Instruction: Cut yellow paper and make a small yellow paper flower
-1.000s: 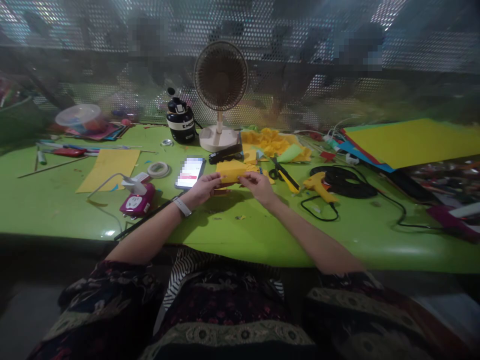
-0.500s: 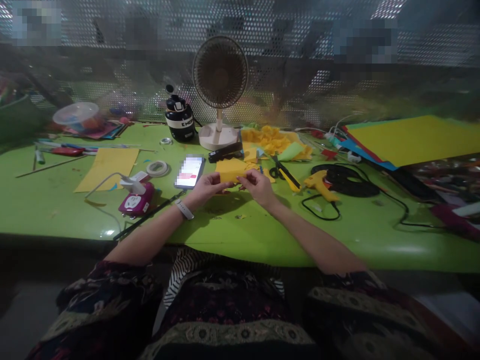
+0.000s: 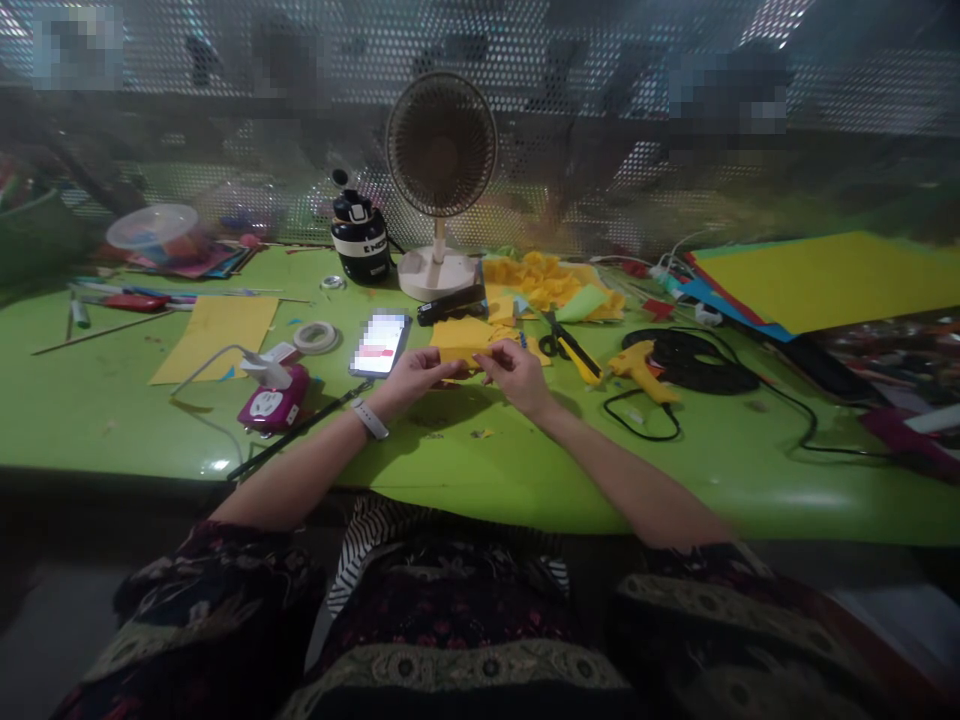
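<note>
A small piece of yellow paper is held between my two hands, just above the green table. My left hand pinches its left end, thumb toward me. At the right end, the thumb and fingers of my right hand are closed on the paper's edge. More yellow paper lies right behind my hands. Black-handled scissors and a yellow-and-black cutter knife rest to the right of my right hand. Left of my hands is a lit phone.
Behind stand a fan, a black bottle and a black stapler-like tool. To the right lie a yellow glue gun with its cord and colored sheets. Tape and a purple power adapter sit left.
The yellow paper now looks flatter and narrower between my hands. My right fingers have shifted slightly on its edge. Everything else stays in place.
</note>
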{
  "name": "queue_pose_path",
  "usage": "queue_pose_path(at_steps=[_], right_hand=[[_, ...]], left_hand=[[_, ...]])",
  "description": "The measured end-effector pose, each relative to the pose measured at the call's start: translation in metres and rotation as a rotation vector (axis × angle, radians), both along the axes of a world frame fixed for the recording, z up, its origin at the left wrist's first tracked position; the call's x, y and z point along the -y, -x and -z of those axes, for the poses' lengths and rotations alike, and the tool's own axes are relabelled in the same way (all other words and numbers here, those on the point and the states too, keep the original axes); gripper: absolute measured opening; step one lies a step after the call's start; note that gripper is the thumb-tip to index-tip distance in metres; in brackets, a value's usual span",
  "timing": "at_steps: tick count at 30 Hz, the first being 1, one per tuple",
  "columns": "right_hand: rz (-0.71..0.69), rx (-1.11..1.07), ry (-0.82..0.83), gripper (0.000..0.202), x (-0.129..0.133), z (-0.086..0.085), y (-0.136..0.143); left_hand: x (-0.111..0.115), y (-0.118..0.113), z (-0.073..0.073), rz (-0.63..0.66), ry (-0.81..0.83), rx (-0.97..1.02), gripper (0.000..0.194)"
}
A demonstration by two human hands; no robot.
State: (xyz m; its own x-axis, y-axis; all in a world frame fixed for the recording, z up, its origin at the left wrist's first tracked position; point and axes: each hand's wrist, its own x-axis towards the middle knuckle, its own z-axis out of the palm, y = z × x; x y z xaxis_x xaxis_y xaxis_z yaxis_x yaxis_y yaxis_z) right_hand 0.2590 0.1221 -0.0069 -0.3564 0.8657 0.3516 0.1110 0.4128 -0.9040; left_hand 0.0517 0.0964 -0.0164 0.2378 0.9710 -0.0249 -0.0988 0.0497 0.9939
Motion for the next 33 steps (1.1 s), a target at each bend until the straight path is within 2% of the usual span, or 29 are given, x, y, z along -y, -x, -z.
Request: queue_pose_path(at_steps=[4,9,12,15,18,22,28,33], right_hand=[[-0.003,-0.021,-0.015,0.052,-0.002,0.002,0.001],[-0.006,-0.03,-0.014,0.05,-0.003,0.004,0.001],[0.008,-0.059,0.033,0.049,-0.003,0.004,0.001],[0.037,-0.127,0.118,0.059,-0.005,0.005,0.001],[-0.029,-0.11,0.161,0.068,-0.009,0.009,0.002],[-0.116,-0.074,0.164,0.062,-0.009,0.013,0.004],[-0.185,-0.001,0.166,0.063,-0.001,0.004,0.001],[-0.201,0.008,0.195,0.055,-0.007,0.004,0.0]], left_hand=[[0.0,0.001,0.001,0.004,-0.003,-0.005,0.034],[0.001,0.0,0.0,-0.006,0.004,0.015,0.027],[0.001,-0.001,-0.001,-0.016,0.011,0.027,0.025],[0.0,-0.003,0.0,-0.032,0.0,0.027,0.026],[0.0,-0.004,0.002,-0.015,-0.04,0.025,0.026],[-0.001,-0.004,0.005,-0.003,-0.093,0.052,0.026],[-0.003,-0.002,0.006,0.026,-0.075,0.084,0.034],[-0.004,-0.002,0.004,-0.006,-0.031,0.13,0.05]])
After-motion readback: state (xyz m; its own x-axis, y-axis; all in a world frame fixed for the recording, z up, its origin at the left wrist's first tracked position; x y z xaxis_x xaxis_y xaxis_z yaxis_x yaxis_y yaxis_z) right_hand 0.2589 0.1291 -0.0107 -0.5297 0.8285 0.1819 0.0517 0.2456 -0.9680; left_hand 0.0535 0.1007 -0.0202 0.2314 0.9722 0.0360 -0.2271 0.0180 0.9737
